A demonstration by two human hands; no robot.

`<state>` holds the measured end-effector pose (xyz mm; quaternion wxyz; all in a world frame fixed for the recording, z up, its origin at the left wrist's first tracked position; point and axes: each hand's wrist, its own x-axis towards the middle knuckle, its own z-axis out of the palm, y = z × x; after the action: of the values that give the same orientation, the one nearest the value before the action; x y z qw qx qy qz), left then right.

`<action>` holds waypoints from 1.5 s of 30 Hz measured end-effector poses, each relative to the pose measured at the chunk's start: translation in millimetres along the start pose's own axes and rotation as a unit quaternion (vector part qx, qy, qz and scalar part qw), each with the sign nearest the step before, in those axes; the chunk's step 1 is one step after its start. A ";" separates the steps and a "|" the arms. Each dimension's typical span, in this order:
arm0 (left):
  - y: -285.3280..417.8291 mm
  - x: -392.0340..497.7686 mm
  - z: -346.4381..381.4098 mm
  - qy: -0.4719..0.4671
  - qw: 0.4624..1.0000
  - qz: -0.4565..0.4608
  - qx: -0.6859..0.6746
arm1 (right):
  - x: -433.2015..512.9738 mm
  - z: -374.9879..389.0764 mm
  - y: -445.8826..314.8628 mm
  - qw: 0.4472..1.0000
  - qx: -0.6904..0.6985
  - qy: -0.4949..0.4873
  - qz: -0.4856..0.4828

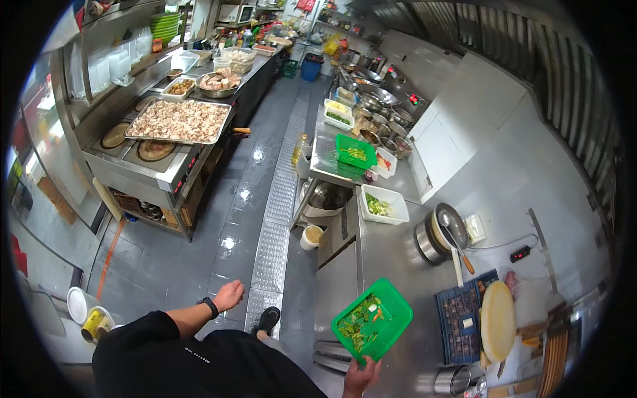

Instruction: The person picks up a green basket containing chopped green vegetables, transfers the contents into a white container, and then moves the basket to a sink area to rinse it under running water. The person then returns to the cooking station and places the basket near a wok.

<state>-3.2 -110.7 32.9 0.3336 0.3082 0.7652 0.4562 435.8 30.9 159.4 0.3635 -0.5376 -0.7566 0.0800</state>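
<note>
My right hand (362,376) grips the near edge of a green plastic basket (396,314). Cut leafy greens (359,323) with a few orange and white pieces lie in the basket, mostly along its left side. The basket is tilted in front of the stainless steel counter (393,258). Over the wet tiled floor (199,268), my left hand (229,294) hangs with its fingers curled and nothing visible in it. A black band sits on that wrist.
Ahead on the counter stand a white tub (401,205) of cut vegetables and another green basket (343,144). To the right are a frying pan (452,224), a blue crate (455,318) and a round board (498,321). Across the aisle, a metal tray (130,133) of chopped food rests on the cooktop.
</note>
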 end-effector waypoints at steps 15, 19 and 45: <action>54.7 84.4 -154.0 0.351 0.931 -0.065 -0.074 | 366.8 296.7 -173.8 0.927 0.190 -0.109 -0.304; 17.9 89.5 -134.9 0.378 0.901 -0.165 -0.133 | 412.0 377.3 -255.2 0.903 0.251 -0.144 -0.317; 156.7 867.0 -348.1 -0.371 0.894 -0.131 -0.217 | 813.6 775.0 -509.9 0.899 0.264 -0.177 -0.303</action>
<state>-761.9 452.5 101.5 0.7081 0.2722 0.5017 0.4156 -570.6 740.5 237.7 0.3583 -0.1440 -0.8860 0.2568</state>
